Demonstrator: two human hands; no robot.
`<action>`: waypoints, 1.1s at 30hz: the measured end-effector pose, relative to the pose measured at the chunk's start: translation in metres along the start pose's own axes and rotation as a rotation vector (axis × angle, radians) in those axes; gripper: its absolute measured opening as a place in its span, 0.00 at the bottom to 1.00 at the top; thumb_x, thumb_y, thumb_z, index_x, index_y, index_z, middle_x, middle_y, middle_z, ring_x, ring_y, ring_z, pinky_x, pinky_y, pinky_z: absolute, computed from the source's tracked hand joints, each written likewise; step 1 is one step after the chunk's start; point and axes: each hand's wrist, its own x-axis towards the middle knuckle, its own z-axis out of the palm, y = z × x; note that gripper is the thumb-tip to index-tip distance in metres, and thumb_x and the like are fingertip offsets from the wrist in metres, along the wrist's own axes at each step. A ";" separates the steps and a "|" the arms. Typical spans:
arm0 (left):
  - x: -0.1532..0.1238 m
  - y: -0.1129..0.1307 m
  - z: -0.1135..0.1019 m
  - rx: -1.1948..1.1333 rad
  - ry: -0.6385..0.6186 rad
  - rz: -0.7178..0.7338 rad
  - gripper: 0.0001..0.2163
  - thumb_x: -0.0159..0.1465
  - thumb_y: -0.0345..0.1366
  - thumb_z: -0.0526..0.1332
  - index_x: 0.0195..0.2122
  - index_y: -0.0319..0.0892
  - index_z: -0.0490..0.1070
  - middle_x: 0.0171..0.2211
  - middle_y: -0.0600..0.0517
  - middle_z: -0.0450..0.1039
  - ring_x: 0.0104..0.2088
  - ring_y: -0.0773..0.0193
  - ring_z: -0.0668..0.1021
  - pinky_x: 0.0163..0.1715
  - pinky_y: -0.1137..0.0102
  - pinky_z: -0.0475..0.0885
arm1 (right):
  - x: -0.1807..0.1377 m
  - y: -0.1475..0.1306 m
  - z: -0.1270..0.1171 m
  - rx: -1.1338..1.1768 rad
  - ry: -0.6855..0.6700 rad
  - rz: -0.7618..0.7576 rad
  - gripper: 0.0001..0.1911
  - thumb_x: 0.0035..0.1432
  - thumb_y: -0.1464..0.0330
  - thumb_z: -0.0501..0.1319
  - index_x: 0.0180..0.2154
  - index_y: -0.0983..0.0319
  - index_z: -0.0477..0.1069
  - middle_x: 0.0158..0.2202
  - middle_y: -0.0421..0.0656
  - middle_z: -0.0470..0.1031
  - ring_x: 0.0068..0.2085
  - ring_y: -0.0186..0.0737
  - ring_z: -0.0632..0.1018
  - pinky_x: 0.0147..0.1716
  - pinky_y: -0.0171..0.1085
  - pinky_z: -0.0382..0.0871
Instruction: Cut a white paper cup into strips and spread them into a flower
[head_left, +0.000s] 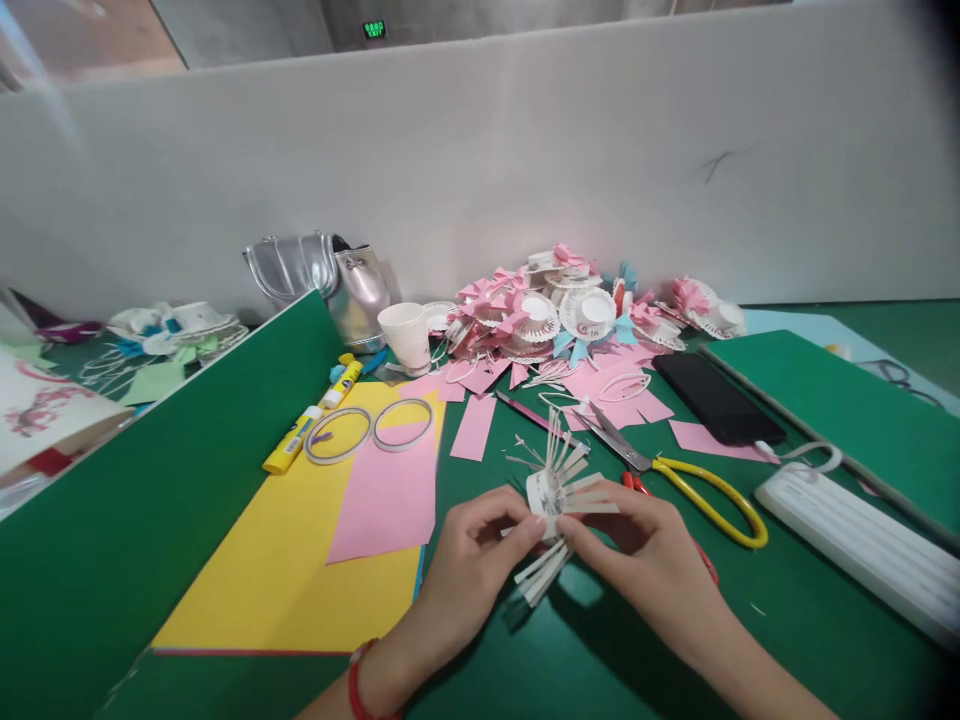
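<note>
Both hands hold a white paper cup cut into strips (559, 495) just above the green table (615, 640). My left hand (472, 560) pinches its near side with thumb and fingers. From the right, my right hand (645, 550) grips it with curled fingers. The cut strips fan out upward and downward. Yellow-handled scissors (675, 475) lie just behind my right hand.
Yellow paper (285, 570) and pink paper (386, 495) lie at left with two tape rings (367, 430) and a glue stick (311, 415). A pile of finished paper-cup flowers (570, 310) sits at the back. Black phone (716, 398), white power strip (862, 540), white cup (405, 335), silver bag (330, 275).
</note>
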 end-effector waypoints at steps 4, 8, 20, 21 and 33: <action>0.000 -0.001 0.000 -0.001 -0.001 0.023 0.11 0.58 0.35 0.60 0.20 0.39 0.66 0.21 0.56 0.62 0.24 0.69 0.65 0.25 0.75 0.60 | 0.001 0.001 0.000 0.032 0.037 -0.015 0.07 0.49 0.75 0.64 0.23 0.59 0.74 0.24 0.39 0.73 0.30 0.38 0.74 0.30 0.31 0.70; 0.000 0.000 -0.002 0.064 0.034 0.064 0.10 0.59 0.34 0.59 0.21 0.39 0.67 0.22 0.56 0.64 0.25 0.69 0.67 0.26 0.75 0.60 | 0.004 -0.004 -0.004 0.153 -0.052 0.093 0.03 0.49 0.71 0.67 0.26 0.58 0.79 0.27 0.39 0.77 0.32 0.38 0.76 0.35 0.32 0.70; -0.002 0.000 0.000 0.224 0.037 0.174 0.10 0.60 0.34 0.57 0.21 0.39 0.67 0.23 0.54 0.64 0.26 0.67 0.68 0.26 0.74 0.61 | 0.008 0.003 -0.010 0.448 -0.128 0.367 0.08 0.43 0.63 0.72 0.25 0.61 0.79 0.24 0.39 0.76 0.30 0.35 0.73 0.33 0.31 0.66; -0.002 -0.001 0.001 0.228 0.041 0.183 0.11 0.60 0.33 0.57 0.21 0.39 0.67 0.22 0.54 0.64 0.26 0.67 0.68 0.26 0.74 0.61 | 0.008 0.003 -0.009 0.435 -0.127 0.363 0.08 0.42 0.64 0.72 0.25 0.61 0.79 0.24 0.39 0.76 0.30 0.36 0.73 0.33 0.31 0.66; -0.002 -0.009 0.003 0.320 0.074 0.280 0.09 0.59 0.32 0.59 0.22 0.38 0.70 0.22 0.52 0.69 0.26 0.66 0.71 0.27 0.74 0.64 | 0.004 0.006 -0.002 0.193 0.013 0.160 0.05 0.48 0.69 0.65 0.22 0.60 0.74 0.23 0.39 0.72 0.28 0.37 0.71 0.29 0.33 0.66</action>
